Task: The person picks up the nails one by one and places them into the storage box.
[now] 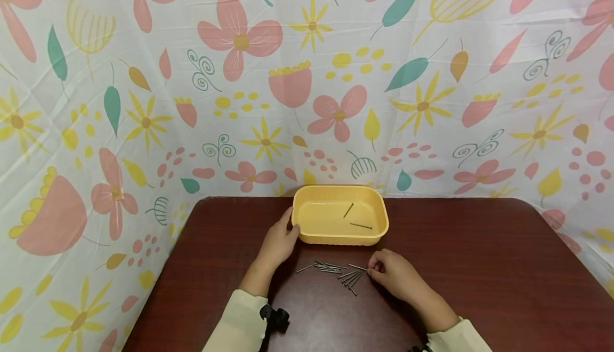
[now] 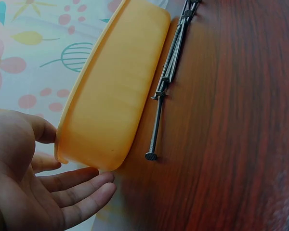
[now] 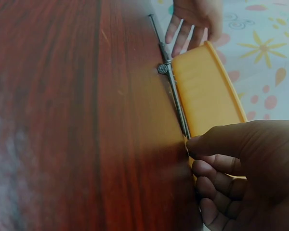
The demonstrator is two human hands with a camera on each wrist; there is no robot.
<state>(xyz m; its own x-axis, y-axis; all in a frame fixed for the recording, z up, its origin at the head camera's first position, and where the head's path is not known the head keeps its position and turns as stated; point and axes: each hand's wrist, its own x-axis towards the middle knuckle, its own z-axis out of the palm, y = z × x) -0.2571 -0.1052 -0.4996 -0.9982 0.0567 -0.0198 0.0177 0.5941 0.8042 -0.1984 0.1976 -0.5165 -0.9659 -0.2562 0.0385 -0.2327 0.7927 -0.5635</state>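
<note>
A yellow plastic tray [image 1: 340,239] stands on the table, with two nails [image 1: 361,226] inside. My left hand [image 1: 280,240] rests against the tray's left end, thumb and forefinger touching it near the rim. In the left wrist view the other fingers [image 2: 82,192] are spread and hold nothing. In front of the tray lies a loose pile of several steel nails [image 1: 328,268], some fanned out to the right. At that pile's right side my right hand [image 1: 395,274] pinches one end of a nail [image 1: 356,267] between thumb and forefinger; its other fingers are curled.
The dark red-brown wooden table [image 1: 479,256] extends to both sides of the tray. A flower-printed cloth [image 1: 336,74] hangs right behind the tray and along the left side. A black strap mount [image 1: 275,317] sits on the left wrist.
</note>
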